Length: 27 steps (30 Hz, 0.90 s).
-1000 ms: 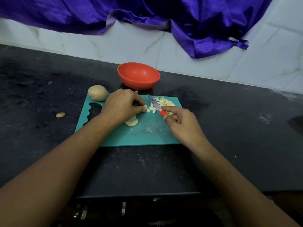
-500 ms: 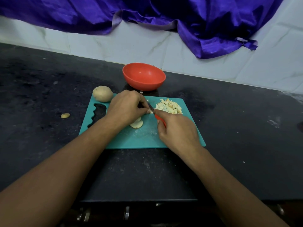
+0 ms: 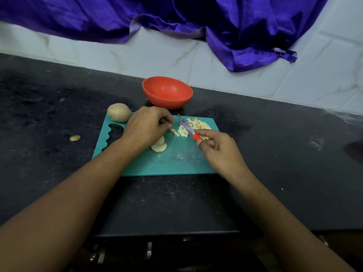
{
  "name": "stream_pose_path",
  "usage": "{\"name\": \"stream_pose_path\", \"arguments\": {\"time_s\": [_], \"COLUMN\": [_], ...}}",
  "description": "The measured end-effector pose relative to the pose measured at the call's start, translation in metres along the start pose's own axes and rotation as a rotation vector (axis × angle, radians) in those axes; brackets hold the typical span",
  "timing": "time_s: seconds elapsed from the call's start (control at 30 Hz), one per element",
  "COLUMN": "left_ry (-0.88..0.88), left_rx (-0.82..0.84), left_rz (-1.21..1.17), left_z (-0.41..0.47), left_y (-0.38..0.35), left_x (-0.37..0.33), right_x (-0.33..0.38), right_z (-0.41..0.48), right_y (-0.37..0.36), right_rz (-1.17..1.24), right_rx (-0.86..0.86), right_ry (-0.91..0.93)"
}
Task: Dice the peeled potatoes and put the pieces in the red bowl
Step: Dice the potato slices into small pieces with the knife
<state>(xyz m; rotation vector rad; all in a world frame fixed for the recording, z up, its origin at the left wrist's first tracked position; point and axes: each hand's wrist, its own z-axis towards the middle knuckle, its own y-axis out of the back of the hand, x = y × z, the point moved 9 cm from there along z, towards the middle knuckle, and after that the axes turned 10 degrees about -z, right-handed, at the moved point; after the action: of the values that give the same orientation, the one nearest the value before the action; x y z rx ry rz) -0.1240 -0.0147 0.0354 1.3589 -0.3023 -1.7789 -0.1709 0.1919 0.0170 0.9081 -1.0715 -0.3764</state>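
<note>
On the teal plastic cutting board (image 3: 176, 161), pale potato strips (image 3: 174, 132) are pinched by the left hand (image 3: 145, 128), an orange-handled knife (image 3: 188, 128) by the right hand (image 3: 220, 150).

Far part of potato slices (image 3: 159, 146) sits under left hand (image 3: 146, 127); whether its curled fingertips pinch anything: can't tell, too small. Most of knife (image 3: 186, 127) handle buried in right hand (image 3: 220, 152), only red stub shows. Lower-right corner of board (image 3: 176, 163) hidden behind right wrist. Top edge cuts purple cloth (image 3: 176, 14). Dark blob (image 3: 354, 152) cut off at mid-right edge, unidentifiable.
</note>
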Motion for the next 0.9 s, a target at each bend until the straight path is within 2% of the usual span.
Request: {"name": "stream_pose_path", "arguments": {"time_s": [0.2,0.37,0.57,0.73,0.9], "left_ry": [0.016,0.028,0.020,0.028,0.060], "left_rx": [-0.118,-0.156,-0.077,0.028,0.248], "left_rz": [-0.059,-0.041,-0.007,0.005,-0.060], "left_z": [0.001,0.001,0.002,0.003,0.000], "left_y": [0.024,0.032,0.025,0.024,0.024], "left_x": [0.004,0.005,0.002,0.001,0.006], "right_x": [0.051,0.061,0.033,0.024,0.015], "right_z": [-0.024,-0.026,-0.008,-0.006,-0.009], "right_y": [-0.010,-0.021,0.003,0.002,0.006], "right_rz": [-0.468,-0.679,-0.653,-0.577,-0.415], "right_rx": [-0.048,-0.048,-0.113,-0.166,-0.227], "right_ry": [0.257,0.378,0.226,0.201,0.206]}}
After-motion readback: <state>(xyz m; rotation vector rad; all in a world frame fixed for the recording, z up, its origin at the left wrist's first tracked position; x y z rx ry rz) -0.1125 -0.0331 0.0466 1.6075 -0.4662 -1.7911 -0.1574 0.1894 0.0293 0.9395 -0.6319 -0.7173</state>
